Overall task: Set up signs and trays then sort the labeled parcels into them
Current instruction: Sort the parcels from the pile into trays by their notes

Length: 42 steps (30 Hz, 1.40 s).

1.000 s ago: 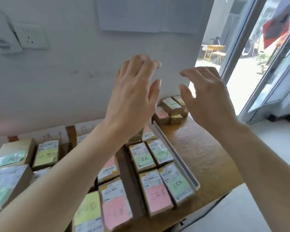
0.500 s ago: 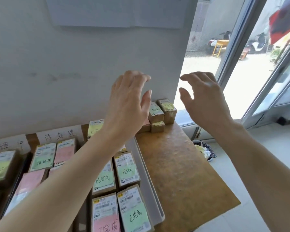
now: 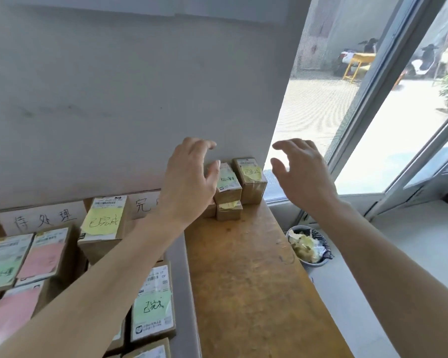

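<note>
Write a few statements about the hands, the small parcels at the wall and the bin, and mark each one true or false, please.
1. Neither the left hand nor the right hand grips a parcel. True.
2. The small parcels stand inside the grey tray. False: they are stacked on the bare wooden table, against the wall and outside the tray.
3. The bin beside the table holds crumpled waste. True.
4. The rightmost small parcel carries a pink note. False: its note is yellow.
</note>
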Motion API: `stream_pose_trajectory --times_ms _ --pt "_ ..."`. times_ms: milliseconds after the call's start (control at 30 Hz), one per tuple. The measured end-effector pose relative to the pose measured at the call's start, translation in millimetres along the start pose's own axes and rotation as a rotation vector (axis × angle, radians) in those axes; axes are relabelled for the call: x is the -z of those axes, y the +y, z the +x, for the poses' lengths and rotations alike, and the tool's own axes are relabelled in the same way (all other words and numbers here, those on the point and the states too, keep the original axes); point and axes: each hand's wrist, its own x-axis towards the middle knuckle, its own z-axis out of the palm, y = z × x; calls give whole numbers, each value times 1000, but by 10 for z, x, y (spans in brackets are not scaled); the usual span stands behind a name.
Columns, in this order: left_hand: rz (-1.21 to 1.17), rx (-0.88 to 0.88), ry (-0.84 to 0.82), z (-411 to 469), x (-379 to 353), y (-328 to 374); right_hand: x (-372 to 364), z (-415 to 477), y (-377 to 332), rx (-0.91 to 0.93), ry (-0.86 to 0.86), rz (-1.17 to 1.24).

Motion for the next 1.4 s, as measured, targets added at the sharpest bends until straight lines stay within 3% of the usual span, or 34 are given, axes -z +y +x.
stream_pose_trajectory --times_ms 200,533,800,1067,1200,1400 --pt "11 277 -115 140 -889 -163 -622 504 783 -44 -216 91" --pt "11 667 -122 359 -2098 -529 -1552 1004 1742 -128 -475 209" --pt "-145 999 -134 480 -2505 -878 -2251 1209 2021 -482 -706 556" --pt "-247 1071 -207 451 -2636 -979 -2641 1206 2187 -731 -978 992" --pt "-367 1065 -262 435 -2660 -1036 -2728 1148 2194 -743 -985 1069" --pt "-435 1065 -216 391 -2674 -1029 -2698 1130 2216 -786 -963 1231"
